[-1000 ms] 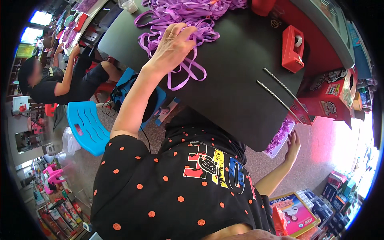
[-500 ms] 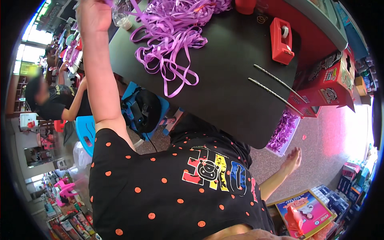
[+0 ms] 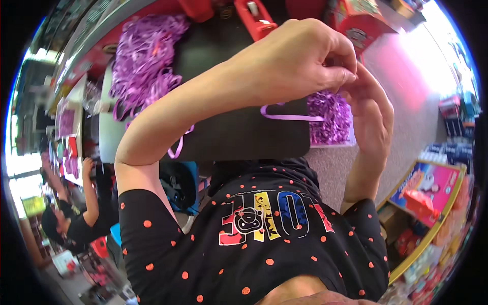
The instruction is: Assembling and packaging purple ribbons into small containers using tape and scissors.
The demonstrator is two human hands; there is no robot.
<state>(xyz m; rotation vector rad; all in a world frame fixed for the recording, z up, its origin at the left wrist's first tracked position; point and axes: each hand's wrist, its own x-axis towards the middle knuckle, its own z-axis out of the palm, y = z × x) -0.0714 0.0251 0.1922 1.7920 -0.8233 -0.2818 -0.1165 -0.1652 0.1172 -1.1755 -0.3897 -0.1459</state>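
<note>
Both my hands are raised close to the camera and meet over the edge of a black table point(image 3: 244, 137). My left hand point(image 3: 297, 58) pinches one end of a thin purple ribbon strand point(image 3: 290, 117), its fingertips touching those of my right hand point(image 3: 373, 114). The right hand is curled on the same strand, which hangs in a loop below the hands. A big heap of loose purple ribbons point(image 3: 145, 63) lies on the far left of the table.
A pile of shiny purple shreds point(image 3: 333, 119) sits by the table's right edge. A red tape dispenser point(image 3: 256, 18) and a red box point(image 3: 356, 23) stand at the back. Another person point(image 3: 76, 223) sits at left. Colourful boxes point(image 3: 427, 188) are stacked at right.
My left hand left the ribbon heap, swung up and came over to the right. My right hand rose from beside my hip to meet it, and a purple strand now hangs between them.
</note>
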